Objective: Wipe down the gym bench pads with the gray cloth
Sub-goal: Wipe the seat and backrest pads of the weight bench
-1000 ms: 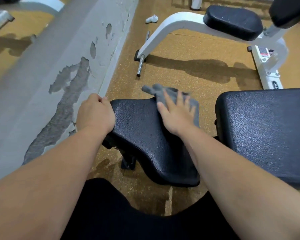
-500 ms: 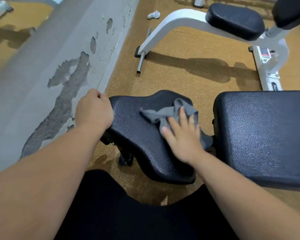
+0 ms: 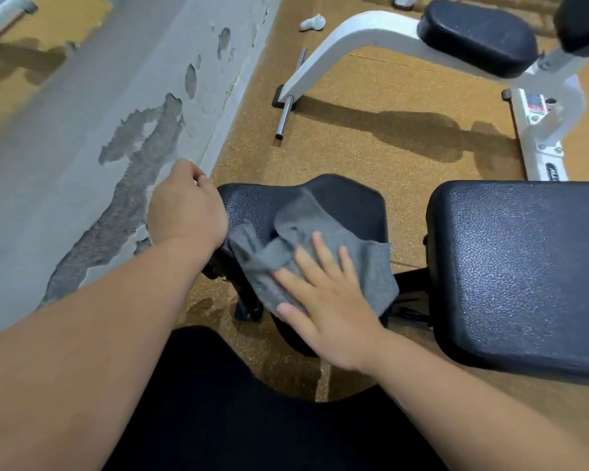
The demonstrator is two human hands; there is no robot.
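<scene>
A small black seat pad (image 3: 351,205) sits in the middle of the view, with the gray cloth (image 3: 306,232) spread crumpled over its near half. My right hand (image 3: 323,297) lies flat on the cloth with fingers spread, pressing it onto the pad. My left hand (image 3: 184,209) curls around the pad's left edge, gripping it. A larger black bench pad (image 3: 524,266) lies to the right, separated from the seat pad by a gap.
A gray wall with peeling paint (image 3: 126,158) runs along the left. A white machine frame (image 3: 347,39) with a black pad (image 3: 476,35) stands behind on the brown floor, and a chrome bar (image 3: 284,117) sticks out near its foot. My dark-clothed legs fill the bottom.
My right hand has dragged the cloth from the pad's far edge toward me and leftward. The cloth has spread wider. My left hand keeps its hold on the left edge.
</scene>
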